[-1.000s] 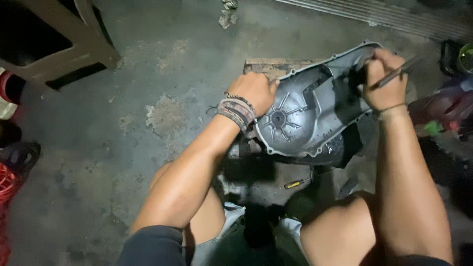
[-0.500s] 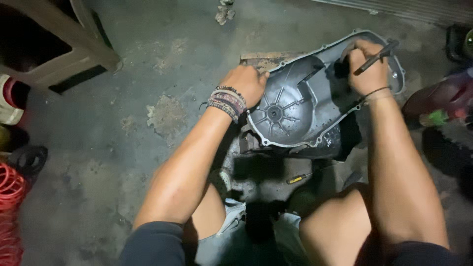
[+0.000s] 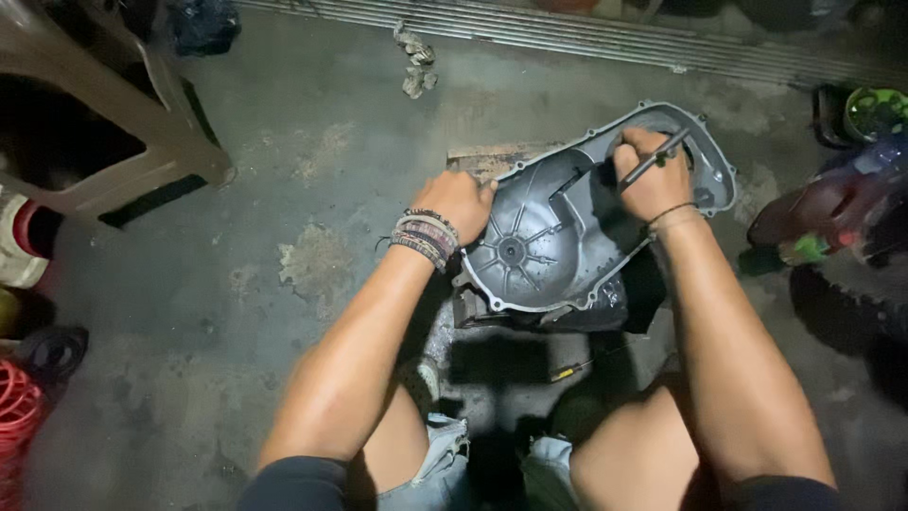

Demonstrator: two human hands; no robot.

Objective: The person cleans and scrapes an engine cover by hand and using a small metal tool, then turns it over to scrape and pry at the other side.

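Head view: a grey cast-metal engine side cover, ribbed inside and ringed with bolt holes, is propped hollow-side up on a dark block on the stained concrete floor, just in front of the knees. The left hand, beaded bands at the wrist, is clamped on the cover's left rim, fingers curled over the edge. The right hand is clenched round a thin dark metal rod-like tool and is pressed inside the cover's upper right part. Against the frames a second and half a second back, the cover is seen tilted slightly differently and the tool lies flatter across the fist; both grips are unchanged, so work inside the cover is judged ongoing. A beige plastic stool stands at the far left and a small yellow-handled tool lies below the cover.
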